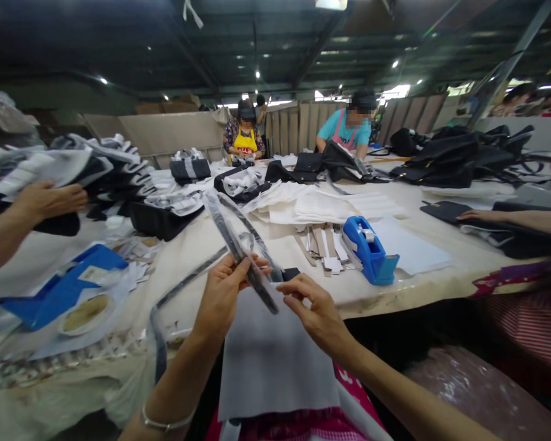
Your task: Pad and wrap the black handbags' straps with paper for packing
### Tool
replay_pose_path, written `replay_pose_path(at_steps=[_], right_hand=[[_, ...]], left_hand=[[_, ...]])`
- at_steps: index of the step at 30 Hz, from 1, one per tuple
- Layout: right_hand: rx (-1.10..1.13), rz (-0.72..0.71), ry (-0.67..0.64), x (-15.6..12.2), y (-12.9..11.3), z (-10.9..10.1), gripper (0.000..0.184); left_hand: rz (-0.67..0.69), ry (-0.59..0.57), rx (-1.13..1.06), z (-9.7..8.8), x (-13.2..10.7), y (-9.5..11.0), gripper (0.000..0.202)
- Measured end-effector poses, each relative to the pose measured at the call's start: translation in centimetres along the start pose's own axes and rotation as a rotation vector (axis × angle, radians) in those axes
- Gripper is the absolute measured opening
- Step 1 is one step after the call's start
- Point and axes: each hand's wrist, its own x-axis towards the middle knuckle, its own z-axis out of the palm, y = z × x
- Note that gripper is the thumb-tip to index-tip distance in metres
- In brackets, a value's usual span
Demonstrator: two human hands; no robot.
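My left hand (221, 300) is shut on a black strap in a clear plastic sleeve (245, 263), which rises diagonally from my fingers across the table. My right hand (314, 309) is beside the sleeve's lower end, fingers apart, holding nothing that I can see. A second dark strap (188, 277) curves away to the left of my hands. Below both hands lies a grey fabric sheet (270, 361).
A blue tape dispenser (370, 251) stands right of my hands, beside cardboard strips (324, 245) and white sheets (330, 205). Black bags (436, 159) are piled at the back right. Co-workers' hands (50, 202) rest on a black-and-white stack (110, 165); several people sit beyond.
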Motion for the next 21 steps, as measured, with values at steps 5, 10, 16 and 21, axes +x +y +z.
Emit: replay_pose_path(at_steps=[5, 10, 16, 21], right_hand=[[0.252, 0.365, -0.250, 0.0, -0.2, -0.1, 0.048], [0.579, 0.484, -0.179, 2.4, 0.8, 0.4, 0.068], [0.389, 0.396, -0.174, 3.8, 0.1, 0.9, 0.034], [-0.131, 0.046, -0.160, 3.5, -0.6, 1.1, 0.028]], left_hand=[[0.067, 0.043, -0.046, 0.7, -0.2, 0.3, 0.030], [0.025, -0.027, -0.106, 1.8, -2.2, -0.6, 0.024], [-0.031, -0.036, -0.108, 0.7, -3.4, -1.0, 0.029], [-0.080, -0.010, -0.097, 0.0, -3.5, -0.2, 0.035]])
